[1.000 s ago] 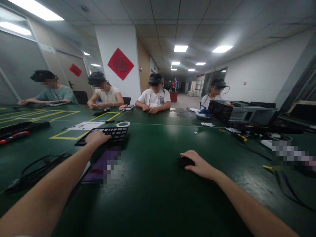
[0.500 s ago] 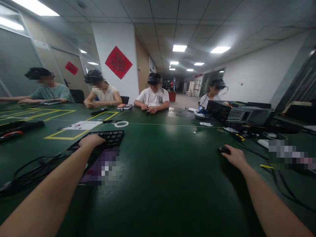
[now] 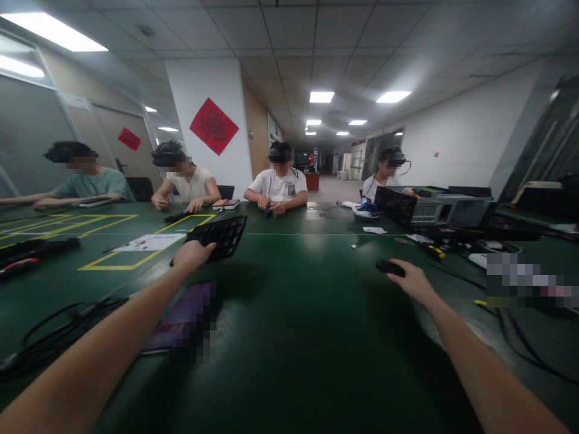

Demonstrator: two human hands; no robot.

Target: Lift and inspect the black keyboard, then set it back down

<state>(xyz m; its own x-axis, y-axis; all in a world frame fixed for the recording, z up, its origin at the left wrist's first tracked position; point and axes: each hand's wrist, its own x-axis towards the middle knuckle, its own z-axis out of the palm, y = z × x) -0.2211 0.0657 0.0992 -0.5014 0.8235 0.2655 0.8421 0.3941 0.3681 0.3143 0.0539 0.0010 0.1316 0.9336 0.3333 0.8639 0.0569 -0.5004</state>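
My left hand (image 3: 192, 256) grips the near left edge of a black keyboard (image 3: 224, 238), thumb over its top. The keyboard is tilted and lifted off the green table (image 3: 289, 337). On the right, my right hand (image 3: 411, 278) has its fingers closed round a small dark rounded thing that looks like a computer mouse (image 3: 389, 267). Below my left wrist lies a purple booklet (image 3: 183, 316), partly blurred out. A bundle of black cables (image 3: 67, 319) lies left of my left forearm.
Several people in headsets sit across the table. An opened computer case (image 3: 434, 208) stands at the right, with cables and a yellow-handled tool (image 3: 435, 252) before it. A white sheet (image 3: 151, 242) lies by yellow tape outlines (image 3: 111, 267) at the left.
My left hand has raised the keyboard off the table and moved it right; it now hides the white ring. My right hand has moved left with the mouse.
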